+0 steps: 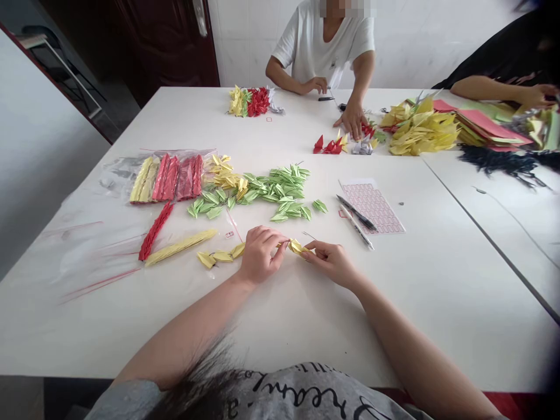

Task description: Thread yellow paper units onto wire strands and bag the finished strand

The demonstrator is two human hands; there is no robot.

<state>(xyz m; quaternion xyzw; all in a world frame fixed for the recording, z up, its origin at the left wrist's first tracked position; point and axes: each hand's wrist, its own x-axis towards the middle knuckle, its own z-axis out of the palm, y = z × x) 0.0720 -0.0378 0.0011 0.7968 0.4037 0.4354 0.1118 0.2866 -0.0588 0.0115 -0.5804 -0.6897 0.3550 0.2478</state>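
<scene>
Viewing the white table (394, 332) from above, we find a co-worker's hand (352, 119) at the far side, resting near small red paper cranes (332, 146), and a large heap of yellow paper cranes (422, 131) beyond it. Nearer to us lie a clear plastic bag (83, 256), a spread of green paper cranes (271, 195), a long red crane strand (155, 231), and a long yellow crane strand (179, 247). To the right are a sheet of red-printed labels (371, 207) and a black pen (356, 213).

Our left hand (262, 254) is curled and grasps the inner end of a short row of yellow paper cranes (221, 255), which lies on the table. Our right hand (330, 262) pinches a yellow paper crane (297, 247) between its fingertips, just beside the left hand.

Caution: a hard pinch may crush the thin paper folds. A loosened grip may let the crane drop, and a careless sideways arm movement may disturb the nearby green cranes.
</scene>
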